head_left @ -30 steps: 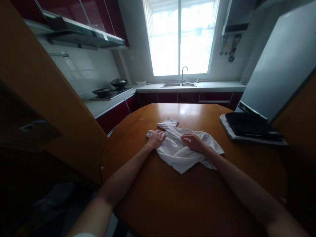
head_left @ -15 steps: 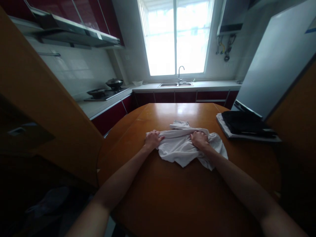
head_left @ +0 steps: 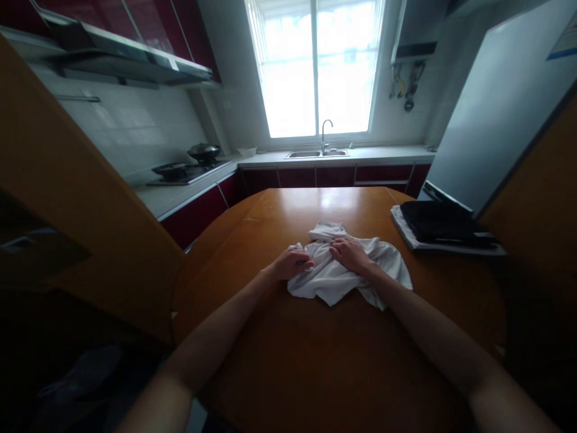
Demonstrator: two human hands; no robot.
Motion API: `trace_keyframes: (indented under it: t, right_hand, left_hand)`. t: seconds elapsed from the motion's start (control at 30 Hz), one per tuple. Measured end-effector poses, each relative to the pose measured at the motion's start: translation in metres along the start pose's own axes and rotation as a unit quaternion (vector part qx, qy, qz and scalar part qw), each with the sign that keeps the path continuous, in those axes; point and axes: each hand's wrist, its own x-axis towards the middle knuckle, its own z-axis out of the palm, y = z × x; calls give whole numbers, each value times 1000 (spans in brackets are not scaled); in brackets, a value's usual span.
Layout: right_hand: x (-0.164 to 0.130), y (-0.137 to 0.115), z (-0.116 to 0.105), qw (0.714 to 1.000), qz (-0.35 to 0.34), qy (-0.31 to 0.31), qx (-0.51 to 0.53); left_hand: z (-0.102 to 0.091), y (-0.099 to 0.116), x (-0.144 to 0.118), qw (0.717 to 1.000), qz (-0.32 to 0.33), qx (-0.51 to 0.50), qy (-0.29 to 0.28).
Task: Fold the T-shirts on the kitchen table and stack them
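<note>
— What were the hands doing when you looked over?

— Working on a white shirt point(head_left: 345, 281) that lay rumpled on the round wooden table point(head_left: 315, 361). It looked to me like the gathering-in part of a fold, with the cloth bunched towards the middle and nothing squared off yet.

— Who had hold of it?

— The left hand point(head_left: 292, 264) was curled at the shirt's left edge, fingers closed on a bit of the fabric. The right hand point(head_left: 350, 254) lay on top near the middle, knuckles up and fingers bent. I couldn't tell whether it was pinching cloth or only pressing it down.

— So the shirt was right under them?

— Under and between them. A sleeve or collar end stuck out on the far side, and the loose hem spread towards the person and to the right.

— What would a tidy fold have needed from there?

— I'd say flattening those wrinkles first, with both hands keeping the edges lined up. A dark folded pile point(head_left: 439, 221) sat well apart on the right.
</note>
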Motion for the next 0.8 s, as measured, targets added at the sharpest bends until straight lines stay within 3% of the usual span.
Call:
trace_keyframes:
  t: [0.1, 0.17, 0.3, 0.37, 0.43, 0.53, 0.63, 0.7, 0.8]
  right_hand:
    - [0, 5, -1, 987, 147, 1, -57]
    - [0, 9, -3, 970, 228, 11, -83]
    - [-3, 17, -6, 955, 282, 23, -84]
    - [-5, 19, -6, 959, 269, 32, -87]
    - [-5, 20, -4, 969, 225, 60, -86]
    - [-2, 18, 0, 993, 72, 82, -34]
    - [2, 16, 4, 998, -54, 23, 18]
    - [4, 16, 5, 999, -51, -5, 16]
    - [4, 18, 3, 999, 26, 34, 10]
  left_hand:
    - [0, 1, 0, 999, 23, -41, -19]
    - [2, 1, 0, 998, -6, -54, 11]
    - [9, -2, 3, 991, -93, -5, 94]
    - [13, -5, 4, 985, -127, 44, 109]
    - [14, -9, 3, 979, -160, 94, 82]
    - [14, -14, 1, 969, -210, 131, 23]
    - [12, -13, 1, 973, -190, 132, 1]
    - [10, -9, 2, 978, -163, 130, 6]
    - [7, -4, 4, 981, -143, 125, 37]
